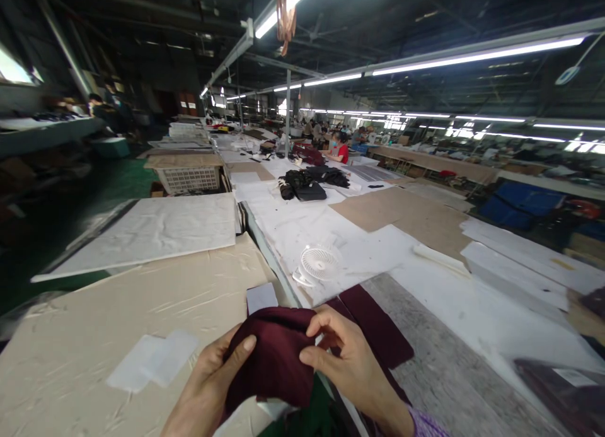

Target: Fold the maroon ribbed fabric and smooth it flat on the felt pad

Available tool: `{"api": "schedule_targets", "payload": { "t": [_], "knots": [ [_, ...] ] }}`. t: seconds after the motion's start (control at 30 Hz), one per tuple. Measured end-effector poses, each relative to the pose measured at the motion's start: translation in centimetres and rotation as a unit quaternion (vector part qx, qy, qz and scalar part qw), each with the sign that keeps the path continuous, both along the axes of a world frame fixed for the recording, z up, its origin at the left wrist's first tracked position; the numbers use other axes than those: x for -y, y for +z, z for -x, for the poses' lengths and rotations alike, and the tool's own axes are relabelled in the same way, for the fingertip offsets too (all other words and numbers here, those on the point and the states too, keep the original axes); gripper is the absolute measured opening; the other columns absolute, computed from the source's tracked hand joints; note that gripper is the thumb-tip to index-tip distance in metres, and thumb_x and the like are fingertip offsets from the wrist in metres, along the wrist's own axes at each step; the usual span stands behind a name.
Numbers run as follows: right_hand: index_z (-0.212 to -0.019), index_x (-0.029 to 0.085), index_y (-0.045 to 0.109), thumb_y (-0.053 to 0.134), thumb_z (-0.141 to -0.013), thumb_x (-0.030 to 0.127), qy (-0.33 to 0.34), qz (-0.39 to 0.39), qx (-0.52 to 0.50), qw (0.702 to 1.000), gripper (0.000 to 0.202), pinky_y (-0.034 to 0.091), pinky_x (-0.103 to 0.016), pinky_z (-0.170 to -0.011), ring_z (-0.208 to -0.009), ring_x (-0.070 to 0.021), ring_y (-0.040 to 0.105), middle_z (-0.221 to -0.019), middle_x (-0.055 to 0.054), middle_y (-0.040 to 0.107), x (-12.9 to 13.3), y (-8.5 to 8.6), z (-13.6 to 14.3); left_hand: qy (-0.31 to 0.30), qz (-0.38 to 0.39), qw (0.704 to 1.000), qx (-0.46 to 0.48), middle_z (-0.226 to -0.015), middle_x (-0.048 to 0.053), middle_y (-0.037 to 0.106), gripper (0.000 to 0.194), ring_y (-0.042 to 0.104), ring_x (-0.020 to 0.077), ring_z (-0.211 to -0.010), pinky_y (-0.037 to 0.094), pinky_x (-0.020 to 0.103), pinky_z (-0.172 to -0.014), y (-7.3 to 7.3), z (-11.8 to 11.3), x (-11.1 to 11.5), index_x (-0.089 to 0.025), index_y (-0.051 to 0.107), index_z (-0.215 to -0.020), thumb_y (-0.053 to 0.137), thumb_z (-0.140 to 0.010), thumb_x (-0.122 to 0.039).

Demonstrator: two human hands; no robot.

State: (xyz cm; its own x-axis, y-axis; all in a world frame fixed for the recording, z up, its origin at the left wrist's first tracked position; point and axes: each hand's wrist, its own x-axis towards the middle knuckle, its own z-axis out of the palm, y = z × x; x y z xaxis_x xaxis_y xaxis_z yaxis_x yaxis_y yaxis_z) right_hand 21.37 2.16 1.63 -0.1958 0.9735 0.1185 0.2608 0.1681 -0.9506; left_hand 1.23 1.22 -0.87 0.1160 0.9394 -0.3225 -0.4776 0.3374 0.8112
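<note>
Left hand [212, 371]: closing around the left side of the maroon cloth [278, 355], its thumb pressing on the front.
Right hand [347, 352]: curling half open, forefinger and thumb touching the cloth's right edge with their tips apart; whether they are pinching it is hard to tell.
Maroon cloth: hanging between both hands at lower centre of the frame.
Green fabric [314, 418]: showing below the cloth at the bottom edge.
Maroon panels [375, 323]: lying right of the hands, partly on a grey sheet [425, 361].
White pieces [154, 361]: overlapping on beige material [189, 285] at lower left.
White fan [319, 263]: resting on the counter [283, 222] near the centre.
Dark fabric pile [307, 183]: lying farther back on the counter.
Person in red [339, 150]: working beyond the pile.
</note>
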Motion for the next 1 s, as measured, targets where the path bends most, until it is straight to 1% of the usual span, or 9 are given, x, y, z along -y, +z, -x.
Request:
{"api": "schedule_targets", "payload": {
  "t": [0.2,0.33,0.43,0.5,0.6,0.7,0.8,0.9,1.0],
  "knots": [
    [-0.078,0.020,0.057,0.077,-0.066,0.015,0.029,-0.007,-0.034,0.999,0.023,0.045,-0.022,-0.063,-0.072,-0.0105,0.054,-0.089,0.003,0.056,0.2,0.3,0.0,0.006,-0.007,1.000,-0.004,-0.090,0.005,0.076,0.046,0.070,0.0252,-0.083,0.056,0.030,-0.074,-0.1,0.1,-0.1,-0.019,0.070,-0.105,0.081,-0.060,-0.022],
    [-0.082,0.020,0.060,0.074,-0.069,0.015,0.042,-0.045,-0.027,0.998,0.020,0.047,-0.023,-0.068,-0.079,-0.0116,0.056,-0.099,0.000,0.055,0.3,0.6,0.0,-0.001,-0.013,1.000,-0.010,-0.095,0.005,0.076,0.044,0.070,0.0237,-0.086,0.056,0.028,-0.076,-0.3,0.5,0.2,-0.021,0.068,-0.109,0.077,-0.067,-0.027],
    [-0.086,0.022,0.062,0.073,-0.071,0.017,0.037,-0.075,0.006,0.997,0.019,0.048,-0.027,-0.080,-0.096,-0.0163,0.058,-0.109,-0.002,0.055,0.5,0.6,0.0,0.001,-0.019,1.000,-0.018,-0.099,0.004,0.075,0.044,0.069,0.0232,-0.090,0.056,0.028,-0.077,-0.3,0.8,0.5,-0.022,0.066,-0.114,0.073,-0.072,-0.030],
    [-0.088,0.023,0.062,0.073,-0.073,0.018,0.030,-0.102,0.024,0.994,0.020,0.045,-0.031,-0.092,-0.110,-0.0196,0.054,-0.117,-0.004,0.054,0.6,0.5,-0.1,0.005,-0.022,0.999,-0.024,-0.100,0.005,0.075,0.045,0.069,0.0231,-0.091,0.055,0.028,-0.077,-0.3,0.8,0.6,-0.023,0.064,-0.118,0.072,-0.074,-0.031],
    [-0.095,0.024,0.062,0.069,-0.077,0.018,0.018,-0.150,0.049,0.987,0.020,0.042,-0.035,-0.100,-0.119,-0.0208,0.050,-0.125,-0.005,0.052,0.6,-0.2,-0.1,0.006,-0.022,0.999,-0.026,-0.102,0.005,0.075,0.048,0.069,0.0231,-0.092,0.056,0.028,-0.078,-0.2,0.8,0.7,-0.023,0.061,-0.121,0.070,-0.076,-0.033],
    [-0.102,0.025,0.062,0.066,-0.081,0.019,0.004,-0.211,0.075,0.975,0.022,0.043,-0.037,-0.100,-0.121,-0.0214,0.050,-0.130,-0.007,0.050,0.5,-1.0,-0.1,0.010,-0.018,1.000,-0.021,-0.101,0.007,0.075,0.051,0.069,0.0241,-0.091,0.056,0.029,-0.077,-0.2,0.7,0.7,-0.021,0.060,-0.124,0.070,-0.075,-0.035],
    [-0.102,0.024,0.064,0.064,-0.083,0.021,-0.020,-0.280,0.108,0.954,0.020,0.046,-0.039,-0.097,-0.120,-0.0229,0.050,-0.132,-0.008,0.049,0.4,-1.4,0.0,0.018,-0.015,0.999,-0.022,-0.099,0.007,0.075,0.054,0.070,0.0245,-0.090,0.057,0.029,-0.075,-0.1,0.7,0.8,-0.020,0.060,-0.123,0.072,-0.073,-0.035],
    [-0.097,0.024,0.067,0.064,-0.082,0.019,-0.047,-0.340,0.140,0.929,0.015,0.047,-0.041,-0.096,-0.120,-0.0244,0.049,-0.132,-0.009,0.049,0.4,-1.1,0.2,0.026,-0.011,0.999,-0.024,-0.097,0.007,0.076,0.054,0.070,0.0244,-0.087,0.057,0.027,-0.069,0.1,0.5,0.8,-0.020,0.062,-0.120,0.074,-0.071,-0.036],
    [-0.091,0.023,0.069,0.062,-0.083,0.014,-0.053,-0.372,0.156,0.914,0.014,0.048,-0.041,-0.094,-0.118,-0.0241,0.050,-0.131,-0.009,0.050,0.5,-0.4,0.4,0.030,-0.005,0.999,-0.025,-0.094,0.007,0.076,0.053,0.071,0.0246,-0.083,0.057,0.026,-0.063,0.3,0.4,0.7,-0.019,0.065,-0.117,0.076,-0.068,-0.036]
  ]
}}
